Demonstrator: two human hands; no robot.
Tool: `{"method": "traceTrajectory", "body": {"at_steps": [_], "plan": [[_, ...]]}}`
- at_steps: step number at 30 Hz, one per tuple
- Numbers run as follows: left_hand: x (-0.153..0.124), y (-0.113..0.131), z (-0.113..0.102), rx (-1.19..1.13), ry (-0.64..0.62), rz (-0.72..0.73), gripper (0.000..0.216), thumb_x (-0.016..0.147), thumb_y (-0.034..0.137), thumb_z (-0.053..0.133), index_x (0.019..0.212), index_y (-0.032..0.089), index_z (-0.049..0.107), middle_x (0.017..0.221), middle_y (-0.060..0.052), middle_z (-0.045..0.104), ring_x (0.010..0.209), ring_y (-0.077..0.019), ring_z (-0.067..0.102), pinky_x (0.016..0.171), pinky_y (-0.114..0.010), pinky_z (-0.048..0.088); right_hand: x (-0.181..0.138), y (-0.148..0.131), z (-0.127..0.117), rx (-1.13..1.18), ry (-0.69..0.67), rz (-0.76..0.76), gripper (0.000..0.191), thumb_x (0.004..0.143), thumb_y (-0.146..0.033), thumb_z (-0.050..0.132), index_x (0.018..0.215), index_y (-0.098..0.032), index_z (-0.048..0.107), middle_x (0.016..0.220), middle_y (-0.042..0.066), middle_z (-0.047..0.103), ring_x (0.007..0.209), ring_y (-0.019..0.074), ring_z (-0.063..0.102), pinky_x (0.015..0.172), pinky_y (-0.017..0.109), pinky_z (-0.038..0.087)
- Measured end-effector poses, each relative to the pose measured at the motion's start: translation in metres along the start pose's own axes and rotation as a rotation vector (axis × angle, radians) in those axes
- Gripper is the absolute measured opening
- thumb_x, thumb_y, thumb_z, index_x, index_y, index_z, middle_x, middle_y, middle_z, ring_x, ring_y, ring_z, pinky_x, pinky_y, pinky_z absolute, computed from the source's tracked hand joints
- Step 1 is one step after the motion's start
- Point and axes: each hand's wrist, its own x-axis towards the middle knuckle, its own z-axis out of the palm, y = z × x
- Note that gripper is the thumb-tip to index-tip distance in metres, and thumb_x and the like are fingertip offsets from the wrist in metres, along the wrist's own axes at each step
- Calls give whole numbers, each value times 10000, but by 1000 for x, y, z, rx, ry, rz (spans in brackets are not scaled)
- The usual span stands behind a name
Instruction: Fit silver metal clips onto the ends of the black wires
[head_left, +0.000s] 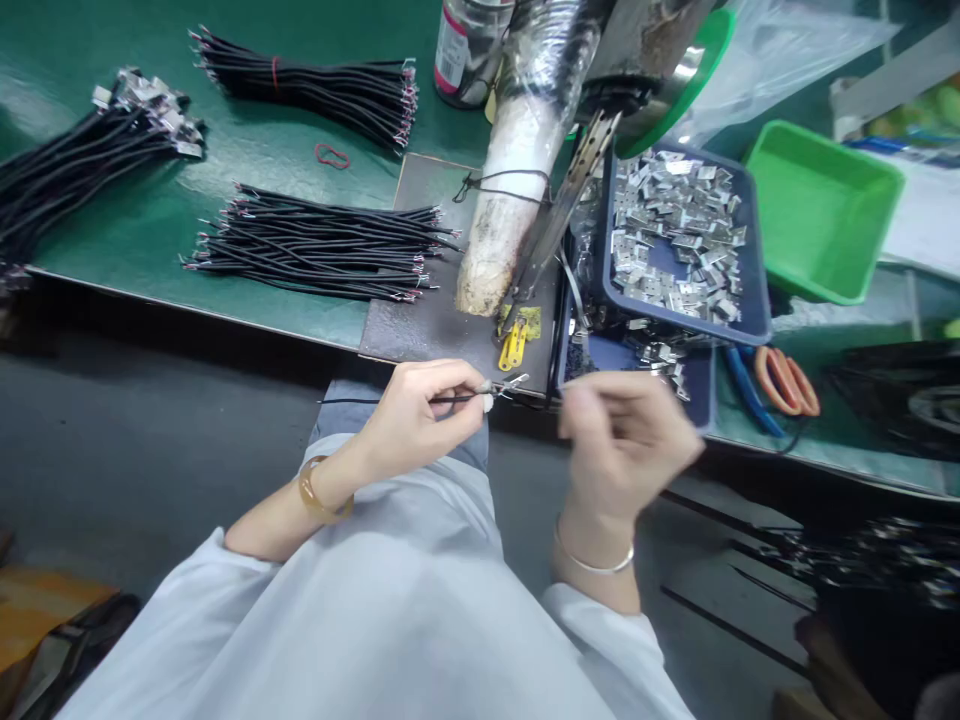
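Green worktop (247, 160) across the upper view, dark floor below its near edge. Left hand (420, 415) near the worktop edge, grip pinching a thin black wire (352, 401) that runs out level to the left; wire tip with a small metal clip (514, 383) just past the fingertips. Right hand (626, 440) beside it, blurred, fingers curled loosely; cannot tell whether anything sits in that grip. Just beyond the hands, a dark plate (427, 330) with a yellow tool (514, 343) and a wrapped white machine arm (510, 210) slanting down onto it. Right of that, a blue tray (754, 300) full of metal clips (675, 240), then a green bin (821, 210) and orange-handled scissors (784, 380). Left on the worktop, three bundles of black wires (322, 250), well apart from the hands, and a red band (331, 155) between two of them.
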Motion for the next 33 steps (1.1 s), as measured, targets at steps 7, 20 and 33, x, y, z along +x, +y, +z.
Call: {"method": "traceTrajectory", "body": {"at_steps": [7, 20, 33], "plan": [[4, -1, -5, -472, -104, -314, 243, 636, 275, 867, 662, 122, 681, 589, 24, 574, 524, -43, 445, 509, -170, 400, 36, 40, -39, -431, -213, 173, 207, 859, -354, 636, 743, -194, 696, 614, 17, 652, 535, 148, 566, 566, 287, 388], [8, -11, 0, -479, -48, -312, 320, 612, 366, 899, 708, 134, 700, 547, 43, 543, 490, -42, 422, 475, -176, 371, 46, 64, -36, -474, -360, 169, 16, 688, -204, 658, 678, -208, 671, 638, 8, 663, 529, 128, 507, 564, 275, 325], [0, -2, 18, 93, 241, 19, 155, 774, 179, 628, 646, 160, 545, 561, 60, 440, 513, -43, 373, 468, -142, 341, 0, 5, 0, 215, -35, 206, 47, 795, -191, 750, 818, -225, 729, 782, -10, 709, 638, 102, 621, 516, 209, 432]]}}
